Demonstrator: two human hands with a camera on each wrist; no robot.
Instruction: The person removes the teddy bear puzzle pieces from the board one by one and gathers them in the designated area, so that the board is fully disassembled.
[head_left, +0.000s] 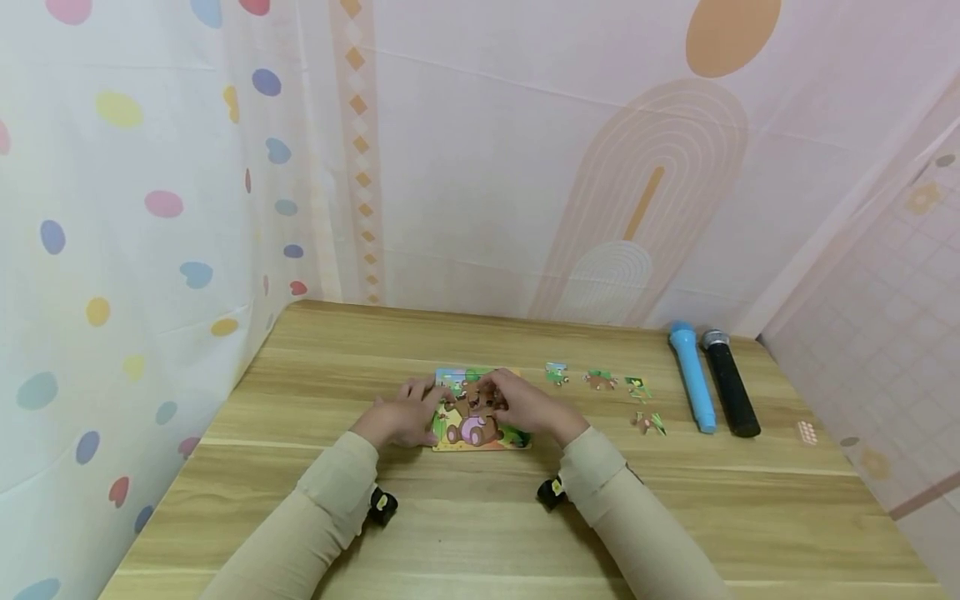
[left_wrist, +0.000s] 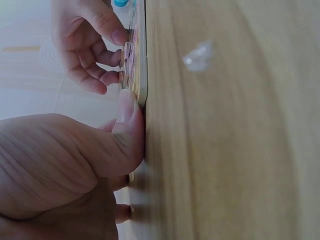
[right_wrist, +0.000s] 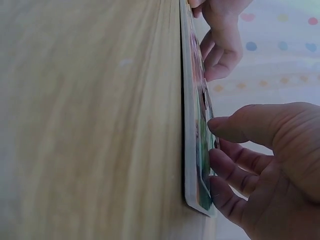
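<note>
Seating pieces looks like my current step: the flat, round-cornered bear puzzle lies at twelve o'clock on the wood-grained surface. My left hand rests loosely bent at its nine o'clock edge; my right hand, narrowed over the three o'clock side, touches it, whether pinching I cannot tell. Next probably calls for aligning tabs before fetching knobbly loose pieces at two o'clock.

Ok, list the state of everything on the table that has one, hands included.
Bear puzzle: flat on the table, pieces joined, partly hidden by hands.
Loose puzzle pieces: lying to the puzzle's right.
Left hand: touching the puzzle's left edge.
Right hand: touching the puzzle's right part.
Blue microphone: lying down; on or off, cannot tell.
Black microphone: lying beside it, likewise.
Small pink-and-white item: lying on the table.
</note>
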